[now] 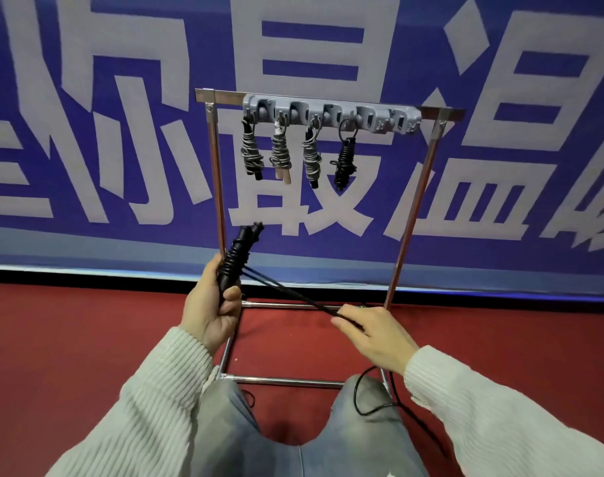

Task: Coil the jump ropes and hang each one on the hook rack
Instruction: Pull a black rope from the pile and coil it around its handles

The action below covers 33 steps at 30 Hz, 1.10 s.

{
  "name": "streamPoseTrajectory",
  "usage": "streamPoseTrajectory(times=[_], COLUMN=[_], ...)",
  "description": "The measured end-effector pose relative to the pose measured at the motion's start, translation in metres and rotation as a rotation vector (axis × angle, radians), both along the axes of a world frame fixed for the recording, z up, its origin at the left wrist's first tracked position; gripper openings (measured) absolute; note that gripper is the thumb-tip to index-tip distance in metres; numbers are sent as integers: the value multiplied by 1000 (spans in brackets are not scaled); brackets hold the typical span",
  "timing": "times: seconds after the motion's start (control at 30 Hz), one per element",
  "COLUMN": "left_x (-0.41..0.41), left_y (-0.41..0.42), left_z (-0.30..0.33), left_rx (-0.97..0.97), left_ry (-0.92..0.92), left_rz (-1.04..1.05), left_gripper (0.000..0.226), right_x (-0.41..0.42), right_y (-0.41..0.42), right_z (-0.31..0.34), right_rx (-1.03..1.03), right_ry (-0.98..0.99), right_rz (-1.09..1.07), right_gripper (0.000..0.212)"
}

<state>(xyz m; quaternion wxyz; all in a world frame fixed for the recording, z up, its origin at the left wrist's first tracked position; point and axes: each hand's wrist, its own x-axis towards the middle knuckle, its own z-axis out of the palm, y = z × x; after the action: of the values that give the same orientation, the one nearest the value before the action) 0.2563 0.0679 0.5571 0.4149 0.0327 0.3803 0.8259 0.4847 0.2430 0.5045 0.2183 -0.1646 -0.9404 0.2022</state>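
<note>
Left hand: the left hand is raised in front of the frame, fingers curled tight round the paired handles of a black jump rope — cord is already wound in close turns up the handles, whose tips point up and to the right.
Right hand: the right hand sits lower and to the right, fingers bent over the cord, which passes under them; the loose cord stretches taut between the two hands.
Slack: past the right hand the rest of the cord drops over the person's knee and trails onto the red floor.
Hook rack: a grey hook rack is fixed to the top bar of a metal frame standing on the floor.
Already hung: three grey-corded bundles and one black bundle hang side by side from the hooks — the rightmost hooks hold nothing.
Behind: a blue banner with large pale characters.
</note>
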Motion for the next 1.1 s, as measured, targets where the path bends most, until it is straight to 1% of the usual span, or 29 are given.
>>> streamPoseTrajectory(times=[0.03, 0.07, 0.1, 0.13, 0.17, 0.2, 0.27, 0.3, 0.33, 0.37, 0.4, 0.43, 0.47, 0.5, 0.53, 0.57, 0.67, 0.7, 0.77, 0.8, 0.83, 0.87, 0.9, 0.93, 0.97, 1.0, 1.03, 1.07, 1.1], left_x=[-2, -2, -2, 1, 3, 7, 18, 26, 34, 42, 50, 54, 55, 54, 51, 50, 49, 48, 38, 30, 23, 12, 6, 1, 1, 2, 7, 17, 26], left_y=[4, 8, 11, 13, 16, 17, 23, 23, 20, 15, 10, 4, -2, -8, -12, -15, -15, -14, -8, -6, -6, -5, -6, -6, -5, -4, -2, 0, 0], left_z=[-8, -16, -24, -33, -42, -49, -52, -48, -39, -29, -20, -10, -3, 1, 3, 4, -1, -7, -16, -19, -20, -25, -30, -37, -42, -49, -53, -52, -48], left_rx=[-58, -147, -280, -449, -616, -754, -954, -1017, -1005, -901, -741, -579, -426, -299, -207, -149, -73, -18, 169, 235, 250, 205, 86, -103, -327, -533, -677, -771, -801], left_ry=[11, 91, 256, 477, 724, 941, 1290, 1455, 1566, 1594, 1516, 1323, 1075, 838, 643, 505, 265, 163, -29, -85, -89, -26, 115, 333, 597, 853, 1059, 1216, 1312], left_rz=[93, 197, 290, 342, 340, 274, -5, -192, -375, -539, -668, -734, -735, -683, -609, -546, -428, -393, -305, -240, -165, -61, 52, 167, 245, 263, 204, 83, -90], left_gripper=[19, 22, 26, 29, 30, 30, 30, 31, 30, 28, 27, 29, 29, 27, 26, 26, 29, 31, 38, 39, 36, 32, 26, 23, 23, 25, 25, 26, 24], right_x=[-1, -2, -4, -6, -10, -15, -25, -29, -32, -34, -33, -30, -27, -24, -22, -20, -18, -16, -11, -6, -3, 0, 3, 5, 5, 3, -1, -6, -10], right_y=[-5, -11, -16, -19, -19, -17, -7, 0, 7, 12, 15, 17, 15, 11, 6, 0, -18, -23, -33, -37, -37, -36, -33, -30, -26, -23, -19, -14, -7], right_z=[4, 9, 17, 27, 38, 48, 64, 69, 70, 69, 65, 59, 53, 46, 40, 34, 15, 7, -4, -5, -4, 1, 10, 22, 35, 51, 65, 78, 88], right_rx=[-36, -53, -58, -50, -39, -23, -47, -81, -116, -172, -262, -377, -473, -535, -558, -585, -721, -738, -687, -645, -593, -534, -467, -391, -303, -222, -148, -92, -63], right_ry=[6, 24, 49, 76, 96, 102, 55, 22, -9, -47, -72, -73, -47, -7, 24, 42, 9, -16, -54, -74, -93, -101, -89, -72, -58, -52, -59, -72, -84], right_rz=[12, 25, 32, 32, 30, 31, 20, 18, 24, 37, 55, 75, 93, 102, 108, 113, 80, 70, 83, 79, 61, 44, 34, 43, 57, 63, 56, 43, 28], right_gripper=[25, 25, 24, 23, 20, 19, 17, 15, 13, 12, 11, 9, 8, 12, 18, 25, 29, 32, 35, 33, 29, 26, 26, 26, 24, 20, 16, 14, 13])
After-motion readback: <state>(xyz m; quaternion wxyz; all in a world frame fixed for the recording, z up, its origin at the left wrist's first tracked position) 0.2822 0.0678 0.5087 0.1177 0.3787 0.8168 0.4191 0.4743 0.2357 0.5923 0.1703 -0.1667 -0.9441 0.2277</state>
